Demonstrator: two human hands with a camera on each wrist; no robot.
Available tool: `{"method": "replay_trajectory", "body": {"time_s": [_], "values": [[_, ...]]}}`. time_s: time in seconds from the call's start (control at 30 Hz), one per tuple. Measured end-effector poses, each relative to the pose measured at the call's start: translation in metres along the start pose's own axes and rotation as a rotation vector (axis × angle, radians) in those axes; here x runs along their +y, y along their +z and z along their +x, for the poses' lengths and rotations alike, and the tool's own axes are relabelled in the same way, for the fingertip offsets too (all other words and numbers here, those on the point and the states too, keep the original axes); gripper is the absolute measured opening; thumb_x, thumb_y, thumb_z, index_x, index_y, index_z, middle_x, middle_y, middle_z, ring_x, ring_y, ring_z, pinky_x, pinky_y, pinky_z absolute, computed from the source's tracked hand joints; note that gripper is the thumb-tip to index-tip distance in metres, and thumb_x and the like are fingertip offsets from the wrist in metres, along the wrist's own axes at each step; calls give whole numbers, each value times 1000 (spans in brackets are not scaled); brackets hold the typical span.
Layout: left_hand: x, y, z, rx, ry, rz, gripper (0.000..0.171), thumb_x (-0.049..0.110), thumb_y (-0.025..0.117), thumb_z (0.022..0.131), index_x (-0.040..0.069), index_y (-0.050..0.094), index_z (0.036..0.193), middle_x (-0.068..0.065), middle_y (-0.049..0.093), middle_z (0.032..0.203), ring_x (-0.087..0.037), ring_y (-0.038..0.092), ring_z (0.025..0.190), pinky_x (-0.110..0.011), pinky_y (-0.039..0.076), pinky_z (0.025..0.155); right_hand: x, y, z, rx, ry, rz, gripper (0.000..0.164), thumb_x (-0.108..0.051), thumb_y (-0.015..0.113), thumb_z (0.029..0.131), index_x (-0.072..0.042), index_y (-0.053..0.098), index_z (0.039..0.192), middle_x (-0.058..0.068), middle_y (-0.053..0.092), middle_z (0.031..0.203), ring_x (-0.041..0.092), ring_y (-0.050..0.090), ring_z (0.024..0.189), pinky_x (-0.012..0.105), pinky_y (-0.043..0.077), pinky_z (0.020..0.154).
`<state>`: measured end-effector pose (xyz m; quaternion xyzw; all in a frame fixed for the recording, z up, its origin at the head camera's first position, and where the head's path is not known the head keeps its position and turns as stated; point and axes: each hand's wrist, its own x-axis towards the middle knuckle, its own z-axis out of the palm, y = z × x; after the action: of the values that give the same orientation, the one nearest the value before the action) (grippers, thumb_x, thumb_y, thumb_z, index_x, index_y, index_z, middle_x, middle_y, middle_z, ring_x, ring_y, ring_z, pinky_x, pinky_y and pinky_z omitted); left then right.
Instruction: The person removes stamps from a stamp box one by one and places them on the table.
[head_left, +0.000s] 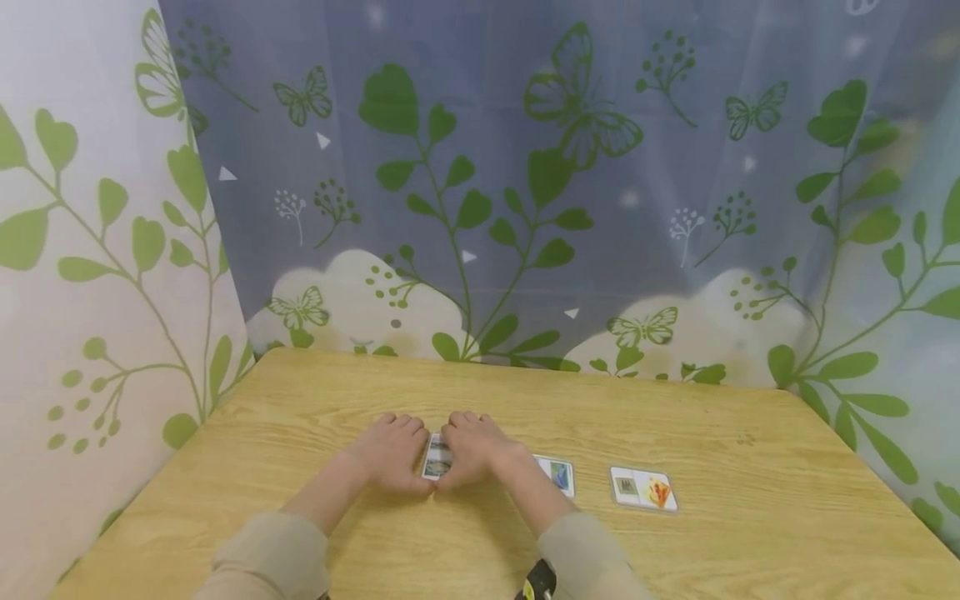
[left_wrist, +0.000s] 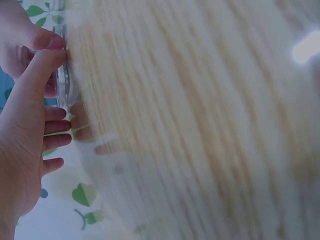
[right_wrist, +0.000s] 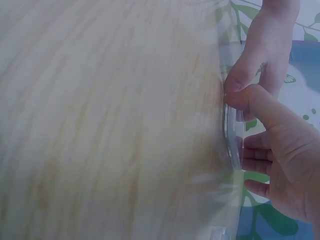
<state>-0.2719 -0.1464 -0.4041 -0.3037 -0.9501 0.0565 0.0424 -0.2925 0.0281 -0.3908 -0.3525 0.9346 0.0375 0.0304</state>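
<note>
My left hand (head_left: 393,454) and right hand (head_left: 474,450) are close together, thumb tips meeting at the near edge of a stack of picture cards (head_left: 436,461). Two small pictures show on the top card, and the right hand hides its right part. Clear layered edges of the stack (left_wrist: 62,82) show in the left wrist view between thumbs and fingers. In the right wrist view my right thumb (right_wrist: 239,99) lies against the stack's near side, with the fingers (right_wrist: 257,154) behind it. Both hands grip the stack, low over the table.
A card (head_left: 558,476) with a blue-green picture lies right of the hands, partly behind the right forearm. Farther right is another card (head_left: 643,489) with a dark picture and an orange one. The wooden table (head_left: 300,400) meets a leaf-patterned curtain (head_left: 480,208) behind and at the sides.
</note>
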Motion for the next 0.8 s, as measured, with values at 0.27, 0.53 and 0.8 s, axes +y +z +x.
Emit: {"method": "replay_trajectory", "body": {"time_s": [0.27,0.53,0.8], "values": [[2,-1,3,-30,-34,-2,74,68,52,73,6,56,113,-4,55,104,-21,50,100,-43,39,90,3,3,1,7,-14,29,77,-62,66,69,-8,53,124,-1,49,112,14,45,99,41,37,97],[1,-1,3,-24,-30,30,73,67,51,73,6,56,111,-4,55,102,-21,50,97,-41,40,87,4,3,1,12,-33,53,82,-62,65,70,-6,50,128,1,48,116,15,44,103,41,37,98],[2,0,4,-36,-38,23,78,70,50,72,5,55,115,-5,55,106,-22,50,100,-42,40,88,6,4,1,12,-49,113,76,-62,67,69,-7,53,119,0,48,109,12,42,93,27,41,84]]}}
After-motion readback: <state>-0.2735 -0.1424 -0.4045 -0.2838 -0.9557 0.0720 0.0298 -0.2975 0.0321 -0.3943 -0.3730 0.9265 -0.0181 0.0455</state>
